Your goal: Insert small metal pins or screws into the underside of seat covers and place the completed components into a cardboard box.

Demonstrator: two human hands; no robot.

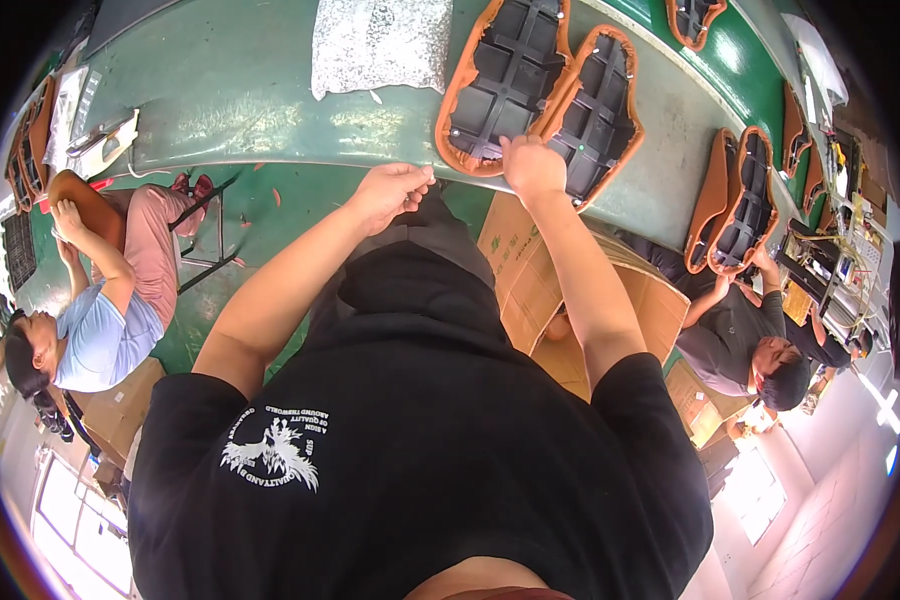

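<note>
Pinched narrow on the left hand point(395, 195), thumb tucked against curled fingers just off the bench point(220, 120) edge, and whether anything tiny is held in there can't be told from this angle. Right hand point(535, 168) is curled up tight too, set over the near end of the left panel point(510, 75), right by where the right panel point(600, 110) begins. Fingertips are hidden, so no call can be made on whether the rim is gripped or just leaned on.

Both panels are laid side by side on the bench, black ribbed backs up, with orange-brown covering wrapped round the edges. A speckled bag point(380, 45) is parked to their left, and a cardboard box point(515, 255) is stood below the bench edge. Off to the right, another pair of panels point(750, 215) is laid out in front of a co-worker point(735, 330).

As for the step, some edge work or a check of the covering is probably being done on the left panel, though that's judged from hand placement only. For the next move, a fingertip hold on that rim would seem to be needed, with the left hand brought in to steady the panel so its neighbour isn't nudged.
</note>
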